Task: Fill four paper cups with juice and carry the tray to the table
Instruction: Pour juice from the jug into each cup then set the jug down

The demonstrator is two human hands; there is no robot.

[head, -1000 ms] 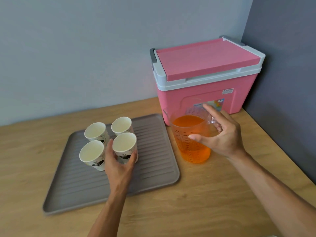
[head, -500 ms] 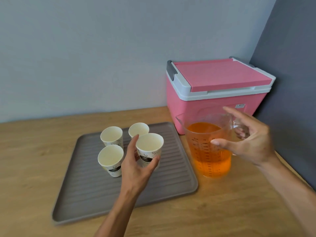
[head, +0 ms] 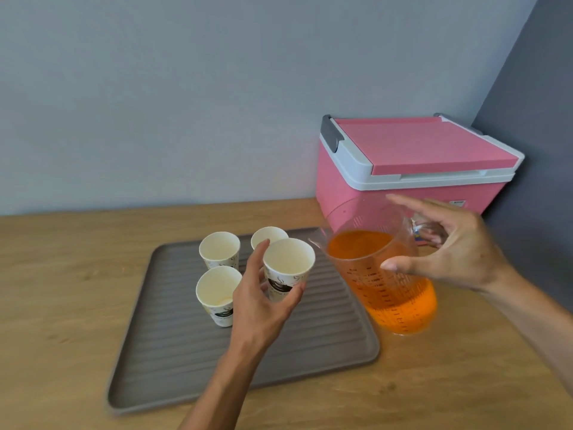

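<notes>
My left hand (head: 263, 302) grips a white paper cup (head: 288, 266) and holds it lifted over the grey ridged tray (head: 310, 346), close to the jug's spout. Three other paper cups stand on the tray: one at the back left (head: 219, 249), one at the front left (head: 217, 293), one at the back (head: 269, 235) partly hidden by my fingers. All look dry inside. My right hand (head: 455, 252) holds the handle of a clear measuring jug (head: 381, 274) with orange juice. The jug leans left toward the held cup, its base near the wooden counter.
A pink cooler box (head: 412, 169) with a white-rimmed lid stands against the wall behind the jug, in the corner by a dark grey side wall (head: 533, 150). The tray lies on a wooden counter (head: 62, 290).
My left hand has raised the cup off the tray and brought it toward the jug. My right hand has tipped the jug to the left. The view has shifted left.
</notes>
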